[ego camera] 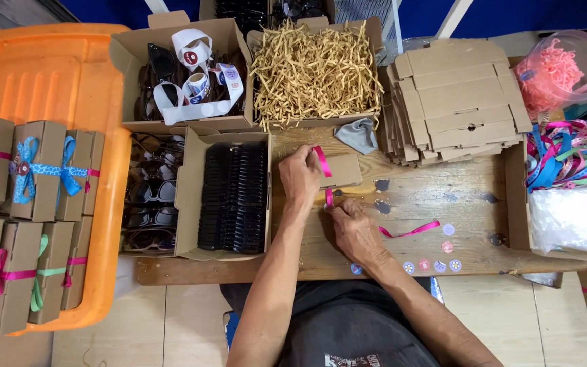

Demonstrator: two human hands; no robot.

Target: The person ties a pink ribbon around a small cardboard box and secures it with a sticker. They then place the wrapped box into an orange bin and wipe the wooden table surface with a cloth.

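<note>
My left hand (299,178) grips a small brown cardboard box (342,170) on the wooden table (443,197), pinning a pink ribbon (321,160) against the box's left end. My right hand (353,228) pinches the same ribbon just below the box. The ribbon's loose tail (412,230) trails to the right across the table. Several small round stickers (436,255) lie on the wood near my right wrist.
At the back stand a box of sticker rolls (195,75) and a box of shredded paper (314,71). Flat cardboard blanks (456,102) are stacked at right, coloured ribbons (565,156) beyond. A box of black cases (234,197) sits left. Ribbon-tied boxes (28,217) fill an orange lid.
</note>
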